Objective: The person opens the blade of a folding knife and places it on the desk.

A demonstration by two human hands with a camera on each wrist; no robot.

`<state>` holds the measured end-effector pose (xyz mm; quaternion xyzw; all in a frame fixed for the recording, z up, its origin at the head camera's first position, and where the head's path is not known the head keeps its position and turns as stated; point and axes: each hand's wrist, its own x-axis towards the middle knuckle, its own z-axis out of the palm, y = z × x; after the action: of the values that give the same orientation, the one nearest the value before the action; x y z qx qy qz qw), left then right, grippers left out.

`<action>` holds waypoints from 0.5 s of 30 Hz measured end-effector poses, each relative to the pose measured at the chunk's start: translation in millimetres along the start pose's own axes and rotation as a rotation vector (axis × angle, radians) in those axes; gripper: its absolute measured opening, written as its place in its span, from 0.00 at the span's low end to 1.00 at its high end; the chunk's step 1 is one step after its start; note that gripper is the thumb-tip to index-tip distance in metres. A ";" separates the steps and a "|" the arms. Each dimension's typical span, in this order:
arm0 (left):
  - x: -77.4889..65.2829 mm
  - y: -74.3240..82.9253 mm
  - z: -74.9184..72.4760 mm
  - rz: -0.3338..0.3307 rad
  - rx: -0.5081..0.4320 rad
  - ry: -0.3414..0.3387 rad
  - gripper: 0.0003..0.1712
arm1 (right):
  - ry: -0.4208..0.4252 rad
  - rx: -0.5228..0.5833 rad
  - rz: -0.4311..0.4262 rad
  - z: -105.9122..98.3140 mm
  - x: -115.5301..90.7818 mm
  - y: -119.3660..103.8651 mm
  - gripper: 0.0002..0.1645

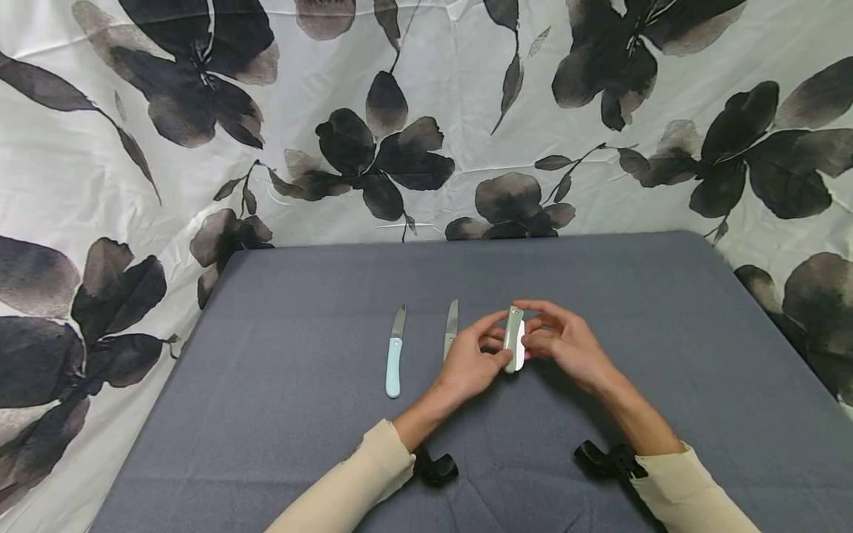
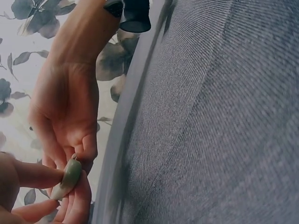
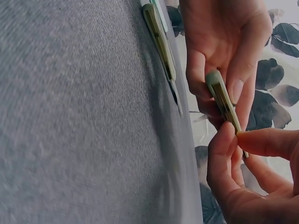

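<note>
Both hands hold a folding knife (image 1: 512, 340) with a pale green handle above the grey table. My left hand (image 1: 472, 361) grips the handle, its thumb near the lower end. From the other side, my right hand (image 1: 566, 342) pinches the bright blade (image 1: 521, 345) with thumb and fingers. The blade lies close alongside the handle, partly folded. In the right wrist view the slot of the handle (image 3: 222, 95) faces the camera, with my right hand (image 3: 264, 172) below. The left wrist view shows the handle's rounded end (image 2: 72, 173) between the fingers.
An opened knife with a light blue handle (image 1: 394, 368) lies on the grey cloth-covered table (image 1: 293, 429), left of the hands. Beside it lies another opened knife (image 1: 452, 318), its handle partly hidden by my left hand. A floral curtain (image 1: 466, 89) hangs behind the table.
</note>
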<state>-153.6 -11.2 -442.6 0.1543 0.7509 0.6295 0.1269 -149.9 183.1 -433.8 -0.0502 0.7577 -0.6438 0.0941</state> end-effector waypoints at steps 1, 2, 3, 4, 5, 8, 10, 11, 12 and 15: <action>0.4 -0.2 0.0 0.000 0.002 0.002 0.35 | -0.007 -0.001 -0.003 -1.1 0.1 0.0 0.35; 0.6 -0.1 -0.2 -0.003 0.003 0.003 0.35 | -0.013 -0.004 -0.005 -2.3 0.2 0.2 0.35; 0.9 -0.3 -0.2 -0.003 0.005 0.003 0.35 | -0.020 -0.007 -0.006 -3.5 0.3 0.2 0.35; 1.2 -0.3 -0.2 -0.003 0.004 0.003 0.35 | -0.026 -0.013 -0.006 -4.8 0.3 0.0 0.35; 1.8 -0.5 -0.2 -0.004 0.002 0.002 0.35 | -0.032 -0.019 -0.006 -6.2 0.6 0.0 0.35; 3.1 -2.0 0.0 -0.012 0.001 0.008 0.36 | -0.052 -0.042 0.000 -10.6 1.0 -0.5 0.35; 3.8 -3.0 0.1 -0.018 0.002 0.011 0.36 | -0.068 -0.053 0.006 -13.1 1.7 -0.8 0.35; 4.2 -3.5 0.1 -0.021 0.004 0.013 0.36 | -0.075 -0.059 0.009 -14.1 2.1 -0.9 0.35; 4.4 -3.7 0.0 -0.024 0.006 0.015 0.36 | -0.080 -0.064 0.012 -14.8 2.5 -1.1 0.34; 5.1 -3.8 -0.5 -0.027 0.001 0.024 0.36 | -0.084 -0.086 0.021 -15.3 4.1 -1.4 0.34</action>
<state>-158.7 -10.2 -446.3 0.1367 0.7547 0.6291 0.1263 -157.1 196.9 -430.4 -0.0733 0.7806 -0.6068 0.1303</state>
